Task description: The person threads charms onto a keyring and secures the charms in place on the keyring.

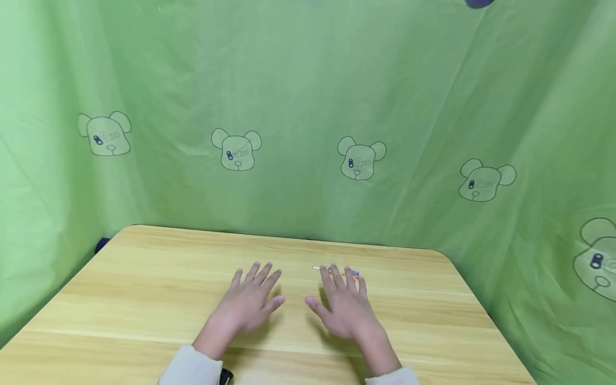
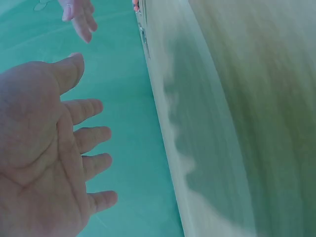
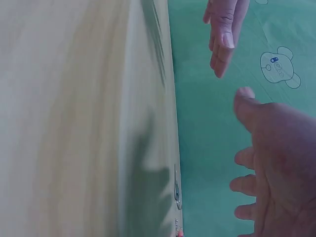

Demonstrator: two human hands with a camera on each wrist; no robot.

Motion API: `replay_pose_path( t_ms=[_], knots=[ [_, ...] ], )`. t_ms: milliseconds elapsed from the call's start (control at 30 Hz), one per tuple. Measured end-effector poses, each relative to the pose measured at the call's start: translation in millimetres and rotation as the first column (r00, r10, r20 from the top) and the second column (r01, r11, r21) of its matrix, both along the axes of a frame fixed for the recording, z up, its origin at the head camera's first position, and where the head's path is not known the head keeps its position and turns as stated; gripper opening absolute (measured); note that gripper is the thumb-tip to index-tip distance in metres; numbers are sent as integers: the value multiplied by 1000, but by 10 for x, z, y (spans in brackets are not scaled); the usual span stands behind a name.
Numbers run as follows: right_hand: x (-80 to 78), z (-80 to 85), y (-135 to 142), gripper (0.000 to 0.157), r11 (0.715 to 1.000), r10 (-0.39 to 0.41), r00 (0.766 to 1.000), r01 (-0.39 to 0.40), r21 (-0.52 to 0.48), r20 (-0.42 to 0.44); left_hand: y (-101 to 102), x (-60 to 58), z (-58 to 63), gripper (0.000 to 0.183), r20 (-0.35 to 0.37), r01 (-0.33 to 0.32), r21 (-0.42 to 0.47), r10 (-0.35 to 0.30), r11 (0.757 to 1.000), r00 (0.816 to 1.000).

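Note:
Both hands hover over the wooden table (image 1: 144, 299), palms down with fingers spread, and their shadows fall on the wood. My left hand (image 1: 245, 306) holds nothing; its bare palm (image 2: 34, 148) fills the left side of the left wrist view. Likewise my right hand (image 1: 347, 310) is bare, its fingertips overlapping a small item in the head view. That item has a silvery metal clasp (image 1: 316, 267) at one end and colourful bits (image 1: 356, 275) at the other, like a keychain. Its middle is hidden behind the fingers. In the right wrist view the metal clasp (image 3: 177, 193) lies near the table's far edge.
A green curtain (image 1: 298, 96) printed with bear heads surrounds the table at the back and sides. The table has rounded far corners. A small black object (image 1: 225, 376) shows beside the left sleeve (image 1: 191, 368). A dark thing (image 1: 101, 245) pokes out past the far left corner.

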State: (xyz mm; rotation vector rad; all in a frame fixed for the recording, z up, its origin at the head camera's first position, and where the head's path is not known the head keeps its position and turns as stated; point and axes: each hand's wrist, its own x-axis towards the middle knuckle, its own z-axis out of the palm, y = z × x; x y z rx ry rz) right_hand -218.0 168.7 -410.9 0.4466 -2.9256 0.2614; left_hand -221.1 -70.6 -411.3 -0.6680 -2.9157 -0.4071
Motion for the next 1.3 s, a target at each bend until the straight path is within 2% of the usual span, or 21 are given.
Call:
replay_pose_path(
  t_ms=[167, 333, 533, 667, 867, 1000, 1300],
  knots=[
    [-50, 53, 68, 86, 1000, 27, 999, -28, 13, 36, 48, -80, -6, 65, 9, 46, -38, -46, 998, 999],
    [-113, 97, 151, 82, 999, 31, 996, -30, -16, 84, 149, -164, -4, 64, 3, 81, -79, -81, 994, 997],
    [-221, 140, 274, 85, 999, 32, 995, -30, -22, 98, 300, -263, 12, 61, -22, 115, -113, -118, 987, 993],
    [-310, 149, 367, 86, 999, 25, 994, -22, -23, 108, 400, -354, -10, 59, -38, 143, -136, -149, 980, 988],
    [-432, 138, 510, 81, 999, 33, 994, -34, 7, 104, 532, -534, -73, 55, -54, 170, -182, -183, 969, 982],
    [-512, 120, 605, 77, 999, 34, 991, -38, 29, 128, 637, -638, -100, 52, -54, 196, -179, -208, 964, 977],
    [-770, 52, 792, 65, 996, 48, 986, -59, 62, 162, 929, -818, -132, 50, -1, 230, -150, -233, 962, 973]
  ],
)
